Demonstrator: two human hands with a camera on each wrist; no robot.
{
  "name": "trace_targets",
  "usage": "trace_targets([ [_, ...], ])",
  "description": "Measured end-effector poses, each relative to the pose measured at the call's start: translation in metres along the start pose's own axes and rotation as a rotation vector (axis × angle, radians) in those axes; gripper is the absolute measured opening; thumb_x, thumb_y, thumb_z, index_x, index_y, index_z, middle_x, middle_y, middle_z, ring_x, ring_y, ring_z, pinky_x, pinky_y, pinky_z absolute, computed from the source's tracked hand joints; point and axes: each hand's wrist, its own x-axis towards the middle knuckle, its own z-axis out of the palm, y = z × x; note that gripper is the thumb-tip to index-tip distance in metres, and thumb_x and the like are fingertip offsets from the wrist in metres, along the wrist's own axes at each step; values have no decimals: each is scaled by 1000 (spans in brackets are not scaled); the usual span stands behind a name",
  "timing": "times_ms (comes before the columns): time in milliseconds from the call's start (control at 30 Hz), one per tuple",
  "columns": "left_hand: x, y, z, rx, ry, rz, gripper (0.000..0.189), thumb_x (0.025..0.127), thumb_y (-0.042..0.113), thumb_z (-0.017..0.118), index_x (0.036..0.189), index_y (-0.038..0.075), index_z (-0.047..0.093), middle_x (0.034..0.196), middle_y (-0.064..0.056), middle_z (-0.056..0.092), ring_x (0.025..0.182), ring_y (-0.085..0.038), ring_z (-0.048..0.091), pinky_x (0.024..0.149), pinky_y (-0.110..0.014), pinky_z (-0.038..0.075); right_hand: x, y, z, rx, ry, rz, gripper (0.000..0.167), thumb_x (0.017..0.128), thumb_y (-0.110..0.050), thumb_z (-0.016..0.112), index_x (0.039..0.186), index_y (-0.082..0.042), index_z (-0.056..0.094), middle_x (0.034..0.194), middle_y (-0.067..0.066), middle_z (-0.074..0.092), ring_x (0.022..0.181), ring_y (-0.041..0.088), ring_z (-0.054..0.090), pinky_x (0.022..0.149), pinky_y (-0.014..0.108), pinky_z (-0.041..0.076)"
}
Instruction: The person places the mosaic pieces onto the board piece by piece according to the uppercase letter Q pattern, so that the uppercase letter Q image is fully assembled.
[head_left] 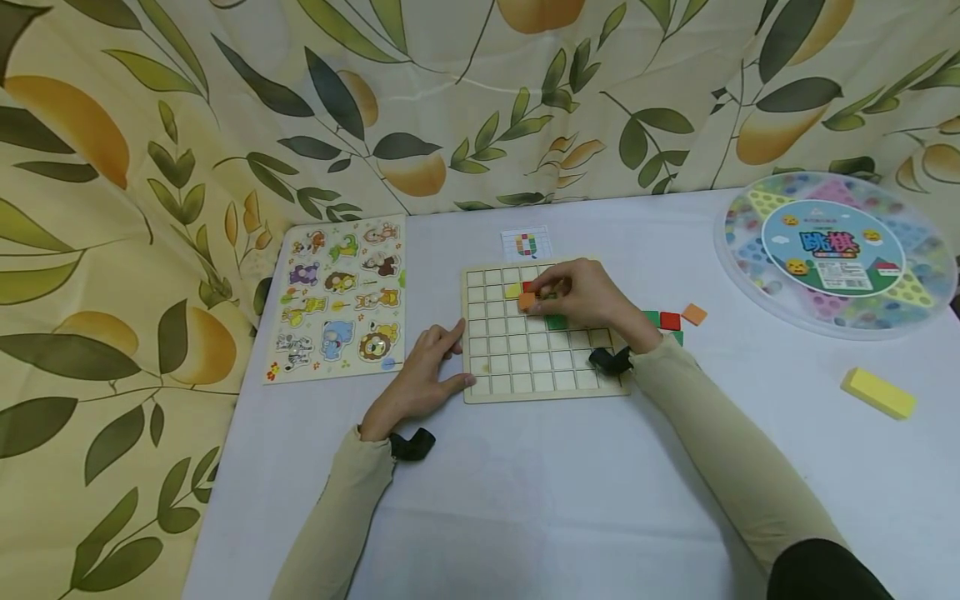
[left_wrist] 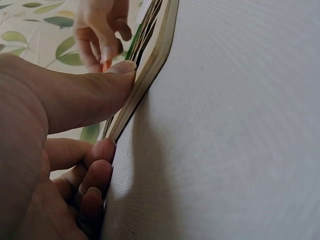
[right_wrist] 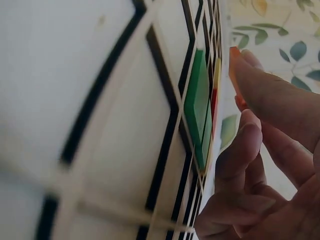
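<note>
A wooden grid board (head_left: 510,362) lies on the white table with several coloured square tiles in its cells. My left hand (head_left: 423,375) touches its left edge, the thumb (left_wrist: 95,95) at the near corner and the fingertips farther along. Over the upper middle of the board, my right hand (head_left: 581,292) pinches an orange tile (head_left: 527,302) between thumb and fingers. Beside that tile are a yellow tile (head_left: 513,290) and a red tile (head_left: 527,287). A green tile (right_wrist: 197,100) sits in a cell under the hand, which partly hides the board.
Loose tiles, including a red one (head_left: 670,320) and an orange one (head_left: 694,314), lie right of the board. A pattern card (head_left: 527,242) lies behind it. An animal puzzle board (head_left: 352,292) is left, a round game box (head_left: 832,317) back right, a yellow block (head_left: 878,392) right.
</note>
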Motion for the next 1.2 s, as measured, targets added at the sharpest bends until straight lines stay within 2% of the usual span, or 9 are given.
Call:
trace_targets([
  [167, 0, 0, 0, -2, 0, 1, 91, 94, 14, 81, 167, 4, 28, 118, -10, 53, 108, -24, 44, 100, -40, 39, 3, -5, 5, -15, -34, -31, 28, 87, -21, 90, 111, -9, 83, 104, 9, 76, 86, 22, 58, 77, 36, 45],
  [467, 0, -2, 1, 2, 2, 5, 91, 94, 14, 82, 167, 4, 28, 118, -10, 53, 108, -23, 44, 99, -40, 38, 5, -11, 10, -45, -35, -30, 25, 86, -18, 90, 108, -8, 84, 94, 6, 75, 85, 22, 61, 77, 36, 47],
  [733, 0, -1, 0, 14, 5, 12, 91, 94, 14, 81, 167, 4, 28, 118, -10, 53, 108, -23, 44, 99, -39, 39, 7, -10, 12, -51, -50, -23, 27, 87, -20, 90, 110, -8, 83, 94, 6, 73, 83, 22, 61, 75, 36, 47],
  [1200, 0, -2, 1, 1, 7, -1, 91, 94, 14, 82, 167, 5, 29, 119, -10, 53, 108, -23, 44, 98, -39, 38, 9, -15, 15, -85, -48, -23, 17, 90, -17, 86, 104, -8, 83, 92, 6, 74, 85, 21, 63, 75, 34, 47],
])
